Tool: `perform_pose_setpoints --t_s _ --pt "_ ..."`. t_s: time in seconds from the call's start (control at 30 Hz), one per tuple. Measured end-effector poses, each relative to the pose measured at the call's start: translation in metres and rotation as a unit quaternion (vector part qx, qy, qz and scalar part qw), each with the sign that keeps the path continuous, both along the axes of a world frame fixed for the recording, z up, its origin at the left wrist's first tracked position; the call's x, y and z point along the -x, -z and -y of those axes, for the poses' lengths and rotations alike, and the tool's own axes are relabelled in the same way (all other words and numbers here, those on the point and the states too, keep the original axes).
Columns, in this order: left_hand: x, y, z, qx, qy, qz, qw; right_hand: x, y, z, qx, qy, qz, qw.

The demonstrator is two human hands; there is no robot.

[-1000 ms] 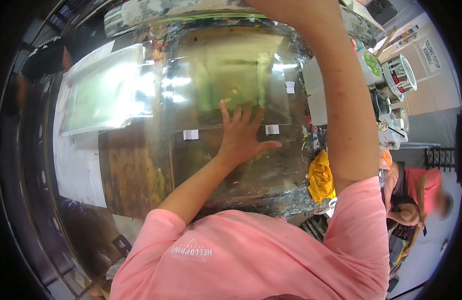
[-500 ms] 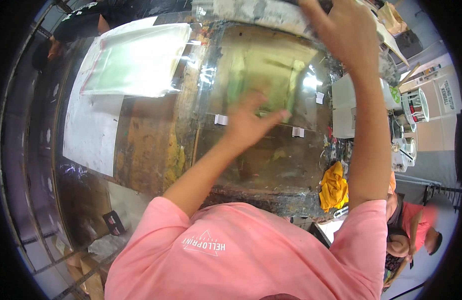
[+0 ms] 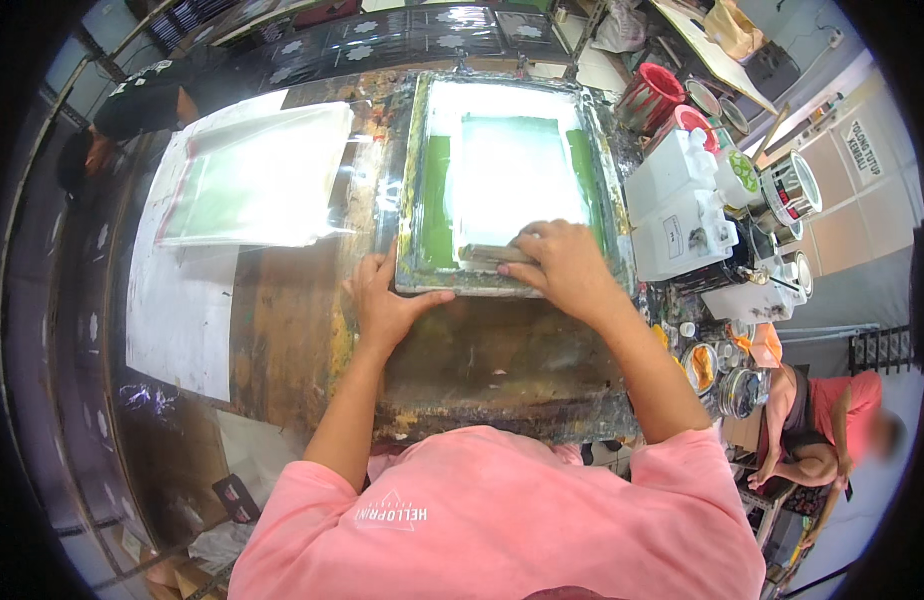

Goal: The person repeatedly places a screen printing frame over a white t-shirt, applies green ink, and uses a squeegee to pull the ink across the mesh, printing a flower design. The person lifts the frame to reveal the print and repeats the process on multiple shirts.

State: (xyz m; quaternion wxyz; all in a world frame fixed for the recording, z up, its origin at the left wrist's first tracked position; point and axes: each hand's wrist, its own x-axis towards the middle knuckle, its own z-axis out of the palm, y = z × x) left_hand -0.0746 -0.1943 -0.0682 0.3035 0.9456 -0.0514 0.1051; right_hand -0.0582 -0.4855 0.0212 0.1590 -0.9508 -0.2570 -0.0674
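Framed screen [image 3: 512, 180] swung down beside jug [image 3: 672, 205]; right hand [image 3: 565, 262] half-hides perhaps a squeegee [image 3: 490, 254].

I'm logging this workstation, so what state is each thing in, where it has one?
Screen frame, lying flat on the table
Squeegee, held at the near end of the screen frame
Right grip, closed on the squeegee
Left grip, open, at the frame's near-left corner
Clear sheets, stacked flat
White paper, partly covered by the sheets

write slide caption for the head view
Left hand at the near left corner of a frame, right hand gripping a scraper inside it.
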Motion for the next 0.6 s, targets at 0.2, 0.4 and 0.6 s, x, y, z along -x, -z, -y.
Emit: perform_pose_setpoints --t_s 0.2,0.4,0.6 --pt "0.005 0.012 0.001 -0.057 -0.005 0.03 0.998 0.024 0.035 -0.017 0.019 0.047 -0.054 0.997" --pt "0.006 0.008 -0.001 -0.007 0.009 0.012 1.0 -0.022 0.054 -0.011 0.035 0.051 0.019 0.998" --pt "0.002 0.004 -0.002 -0.013 0.008 0.011 1.0 -0.179 0.071 0.008 0.038 0.075 0.099 0.992"
